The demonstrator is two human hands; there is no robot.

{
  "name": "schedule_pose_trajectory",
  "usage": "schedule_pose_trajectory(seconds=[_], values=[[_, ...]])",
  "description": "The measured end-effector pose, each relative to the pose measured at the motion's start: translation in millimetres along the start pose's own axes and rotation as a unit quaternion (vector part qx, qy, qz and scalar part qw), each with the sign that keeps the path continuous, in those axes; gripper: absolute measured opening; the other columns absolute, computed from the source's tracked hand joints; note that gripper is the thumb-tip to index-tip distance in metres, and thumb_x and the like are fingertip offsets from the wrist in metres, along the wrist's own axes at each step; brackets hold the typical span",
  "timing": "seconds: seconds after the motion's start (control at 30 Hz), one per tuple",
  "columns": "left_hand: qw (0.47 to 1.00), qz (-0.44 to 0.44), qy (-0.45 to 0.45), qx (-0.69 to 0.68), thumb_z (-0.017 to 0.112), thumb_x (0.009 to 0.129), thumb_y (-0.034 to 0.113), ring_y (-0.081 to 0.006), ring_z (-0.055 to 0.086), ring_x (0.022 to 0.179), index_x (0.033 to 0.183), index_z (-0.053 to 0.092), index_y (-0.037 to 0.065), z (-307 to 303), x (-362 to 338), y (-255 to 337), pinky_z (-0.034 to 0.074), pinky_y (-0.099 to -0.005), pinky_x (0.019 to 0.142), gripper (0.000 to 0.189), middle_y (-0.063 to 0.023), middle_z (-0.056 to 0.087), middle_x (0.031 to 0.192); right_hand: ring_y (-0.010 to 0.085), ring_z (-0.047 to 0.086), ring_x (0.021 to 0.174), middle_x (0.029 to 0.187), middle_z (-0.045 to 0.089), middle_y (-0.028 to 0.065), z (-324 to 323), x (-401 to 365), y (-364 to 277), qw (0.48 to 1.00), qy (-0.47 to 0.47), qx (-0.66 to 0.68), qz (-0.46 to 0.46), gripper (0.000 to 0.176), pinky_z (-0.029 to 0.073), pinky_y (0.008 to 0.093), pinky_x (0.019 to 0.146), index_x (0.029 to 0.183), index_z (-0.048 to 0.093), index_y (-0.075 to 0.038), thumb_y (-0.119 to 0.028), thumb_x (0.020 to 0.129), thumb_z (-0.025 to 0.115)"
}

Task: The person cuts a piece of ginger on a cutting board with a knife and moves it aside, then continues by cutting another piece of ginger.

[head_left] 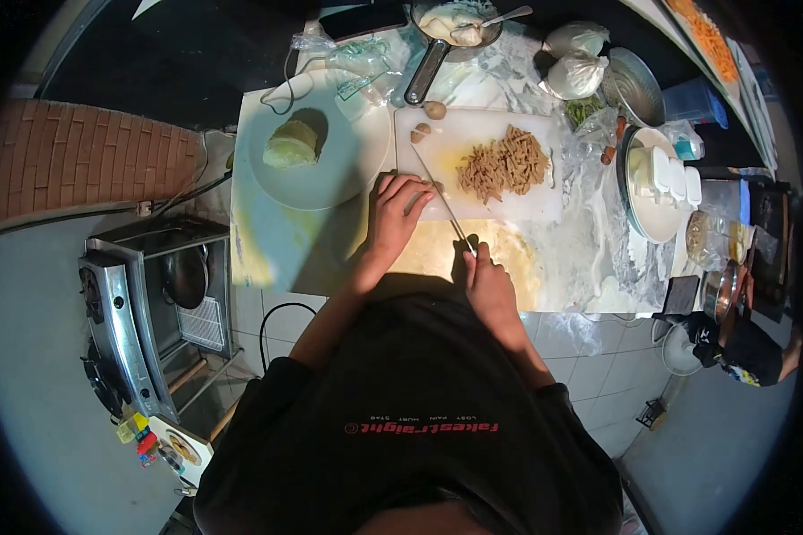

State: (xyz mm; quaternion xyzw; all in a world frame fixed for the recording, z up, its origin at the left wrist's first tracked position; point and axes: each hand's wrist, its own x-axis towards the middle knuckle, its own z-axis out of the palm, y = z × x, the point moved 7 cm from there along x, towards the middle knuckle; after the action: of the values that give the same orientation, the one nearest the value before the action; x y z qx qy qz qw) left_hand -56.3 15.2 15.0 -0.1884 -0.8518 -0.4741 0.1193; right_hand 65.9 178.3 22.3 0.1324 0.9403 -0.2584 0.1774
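On the board point(482, 129), right hand point(488, 278) is gripping the knife point(442, 201); left hand point(398, 212) is pressing open, flat beside it, risking a nick.

The person wears a black short-sleeved T-shirt point(419, 392) with one line of small red printed lettering point(422, 427) across the chest, reading upside down from the head camera. The loose sleeves point(281, 379) end near the elbows; the left hand point(400, 212) and right hand point(488, 283) are bare.

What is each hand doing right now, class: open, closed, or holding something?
Left hand: open, fingers bent down onto the cutting board beside the blade.
Right hand: closed on the knife handle.
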Motion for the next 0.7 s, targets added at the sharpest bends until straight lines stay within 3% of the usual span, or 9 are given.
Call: schedule_pose_trajectory(seconds=[0.3, 0.7], values=[[1.000, -0.012, 0.010, -0.012, 0.076, 0.080, 0.007, -0.0281, 0.059, 0.090, 0.091, 0.072, 0.005, -0.5, -1.5, -1.3, 0.048, -0.0384, 0.080, 0.011, -0.0072, 0.068, 0.093, 0.0543, 0.062, 0.073, 0.072, 0.062, 0.0344, 7.1, -7.6, 10.4, 0.991, -0.013, 0.133, 0.007, 0.038, 0.049, 0.0595, 0.061, 0.120, 0.051, 0.004, -0.031, 0.107, 0.042], [1.000, -0.021, 0.009, -0.021, 0.076, 0.080, 0.007, -0.0273, 0.063, 0.090, 0.092, 0.073, 0.004, -3.0, 0.0, -1.1, 0.050, -0.0366, 0.080, 0.013, -0.0079, 0.071, 0.094, 0.0550, 0.061, 0.076, 0.075, 0.062, 0.0349, 3.7, -7.5, 1.5, 0.991, -0.018, 0.136, -0.001, 0.038, 0.048, 0.0597, 0.064, 0.118, 0.052, 0.004, -0.032, 0.107, 0.041]])
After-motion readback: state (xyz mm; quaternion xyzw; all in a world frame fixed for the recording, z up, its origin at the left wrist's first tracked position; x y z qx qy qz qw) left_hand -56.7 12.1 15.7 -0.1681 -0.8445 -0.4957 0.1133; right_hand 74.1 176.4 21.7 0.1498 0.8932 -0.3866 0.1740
